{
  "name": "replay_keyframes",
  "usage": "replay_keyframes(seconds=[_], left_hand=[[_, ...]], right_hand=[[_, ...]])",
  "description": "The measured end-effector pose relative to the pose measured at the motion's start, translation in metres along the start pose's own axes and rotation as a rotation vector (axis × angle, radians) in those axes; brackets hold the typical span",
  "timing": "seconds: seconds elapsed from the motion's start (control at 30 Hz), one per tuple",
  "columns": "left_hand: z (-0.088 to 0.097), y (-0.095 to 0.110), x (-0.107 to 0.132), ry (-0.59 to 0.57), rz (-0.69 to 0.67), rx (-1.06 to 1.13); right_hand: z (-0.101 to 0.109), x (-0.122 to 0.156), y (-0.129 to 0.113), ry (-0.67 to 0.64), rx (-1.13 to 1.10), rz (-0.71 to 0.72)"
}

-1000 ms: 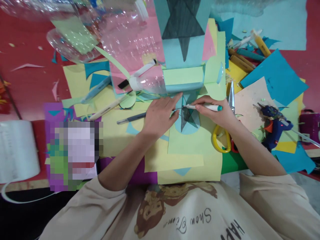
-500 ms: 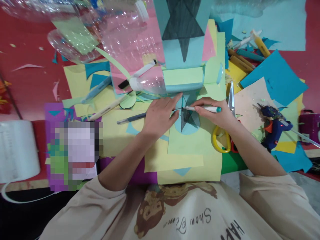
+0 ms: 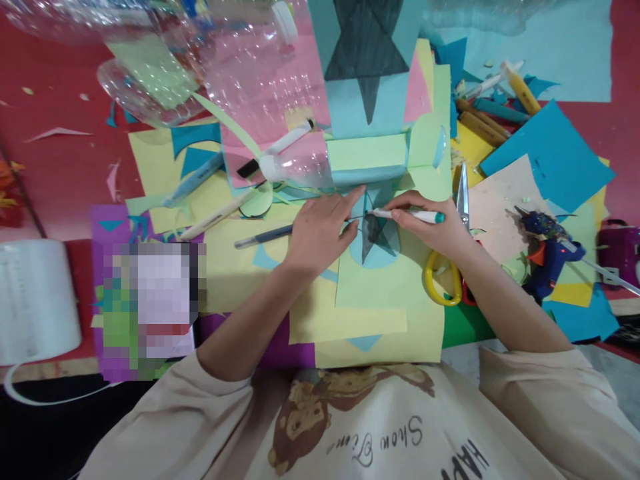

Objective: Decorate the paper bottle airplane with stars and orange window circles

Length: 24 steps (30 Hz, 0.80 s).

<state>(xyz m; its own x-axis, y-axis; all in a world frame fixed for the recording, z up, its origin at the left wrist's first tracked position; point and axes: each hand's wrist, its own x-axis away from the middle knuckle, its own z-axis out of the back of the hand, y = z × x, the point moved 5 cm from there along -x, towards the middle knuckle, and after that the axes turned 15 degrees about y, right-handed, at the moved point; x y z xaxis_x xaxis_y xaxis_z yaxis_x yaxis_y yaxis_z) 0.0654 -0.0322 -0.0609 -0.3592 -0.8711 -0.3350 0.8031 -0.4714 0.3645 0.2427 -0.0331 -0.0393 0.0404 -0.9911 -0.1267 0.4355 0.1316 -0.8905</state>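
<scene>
My right hand (image 3: 435,230) grips a white marker with a teal end (image 3: 407,215), its tip on a small light-blue paper piece with a dark shaded star (image 3: 377,240). My left hand (image 3: 320,230) lies flat with fingers stretched out, pressing on the left side of that blue piece. The piece rests on a light-green sheet (image 3: 385,287) over yellow paper (image 3: 345,327).
Yellow-handled scissors (image 3: 453,257) lie just right of my right hand. A blue glue gun (image 3: 547,250) sits farther right. Clear plastic bottles (image 3: 240,73) stand behind, with a larger blue sheet bearing a dark star (image 3: 367,60). Pens (image 3: 263,237) and paper scraps lie at left.
The marker tip shifts slightly over the star; both hands otherwise stay in place.
</scene>
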Motion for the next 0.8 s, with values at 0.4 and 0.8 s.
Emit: replay_keyframes(seconds=[0.4, 0.8], left_hand=[[-0.0003, -0.0001, 0.0007, 0.005, 0.004, 0.000], [-0.0009, 0.0002, -0.0004, -0.005, -0.012, -0.013]], right_hand=[[-0.0005, -0.0019, -0.0016, 0.005, -0.038, -0.020], [0.0004, -0.0026, 0.0050, 0.070, -0.094, 0.004]])
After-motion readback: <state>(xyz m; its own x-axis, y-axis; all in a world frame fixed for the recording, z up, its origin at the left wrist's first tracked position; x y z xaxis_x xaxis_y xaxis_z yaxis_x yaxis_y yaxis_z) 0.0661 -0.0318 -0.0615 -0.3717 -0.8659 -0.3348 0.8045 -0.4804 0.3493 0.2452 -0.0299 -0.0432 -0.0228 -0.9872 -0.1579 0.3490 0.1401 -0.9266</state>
